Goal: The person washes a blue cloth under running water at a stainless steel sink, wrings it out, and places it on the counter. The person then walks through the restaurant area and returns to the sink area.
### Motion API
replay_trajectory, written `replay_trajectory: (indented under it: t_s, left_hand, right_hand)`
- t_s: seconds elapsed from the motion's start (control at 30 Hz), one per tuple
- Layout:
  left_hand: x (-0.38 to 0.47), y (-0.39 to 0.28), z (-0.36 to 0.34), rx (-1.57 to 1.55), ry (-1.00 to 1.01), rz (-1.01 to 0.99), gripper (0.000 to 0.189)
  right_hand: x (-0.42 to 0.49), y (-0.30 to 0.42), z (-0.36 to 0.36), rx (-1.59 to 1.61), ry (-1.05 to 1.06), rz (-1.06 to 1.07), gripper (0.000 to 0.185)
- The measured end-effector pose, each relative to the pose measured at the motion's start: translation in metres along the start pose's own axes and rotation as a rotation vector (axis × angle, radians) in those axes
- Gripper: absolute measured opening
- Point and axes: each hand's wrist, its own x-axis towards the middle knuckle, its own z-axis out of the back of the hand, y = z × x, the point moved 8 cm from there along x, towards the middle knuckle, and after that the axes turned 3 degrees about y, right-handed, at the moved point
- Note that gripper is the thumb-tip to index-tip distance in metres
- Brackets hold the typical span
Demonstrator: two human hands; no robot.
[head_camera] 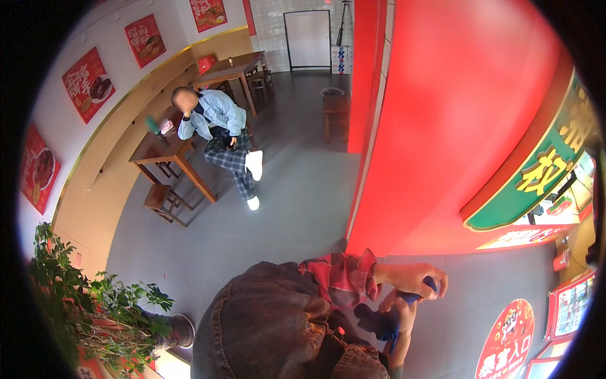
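My left hand (419, 280), reaching out of a red plaid cuff, has its fingers curled around a piece of dark blue fabric (410, 297). Just below it and close against it is my right hand (402, 308), also gripping blue fabric. A larger dark blue bunch (378, 322) hangs beside my right hand and wrist; whether it is a glove or another cloth item, and whether all the blue parts are one piece, I cannot tell. The brown denim jacket (265, 322) that I wear fills the bottom middle.
A seated person (218, 113) in a light denim jacket rests at a wooden table (161, 149), with a wooden stool (158, 196) nearby. A red wall (426, 142) rises ahead on the right. Potted plant (109, 308) at lower left; round red floor sticker (506, 336) at lower right.
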Motion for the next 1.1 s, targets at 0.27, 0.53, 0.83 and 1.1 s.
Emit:
replay_trajectory:
  t_s: [0.27,0.53,0.83,1.1]
  left_hand:
    - [0.000,0.014,0.007,0.207,-0.162,-0.014,0.015]
    - [0.006,0.029,0.011,0.258,-0.380,-0.060,0.014]
    - [0.014,0.024,0.005,0.272,-0.480,-0.113,0.019]
    - [0.023,0.019,-0.003,0.334,-0.570,-0.168,0.019]
  right_hand:
    - [0.007,-0.008,0.020,-0.116,-0.173,0.009,0.012]
    - [0.009,-0.013,0.052,-0.344,-0.436,0.218,0.056]
    - [-0.003,0.014,0.047,-0.549,-0.584,0.459,0.058]
    - [-0.009,0.024,0.053,-0.623,-0.655,0.443,0.064]
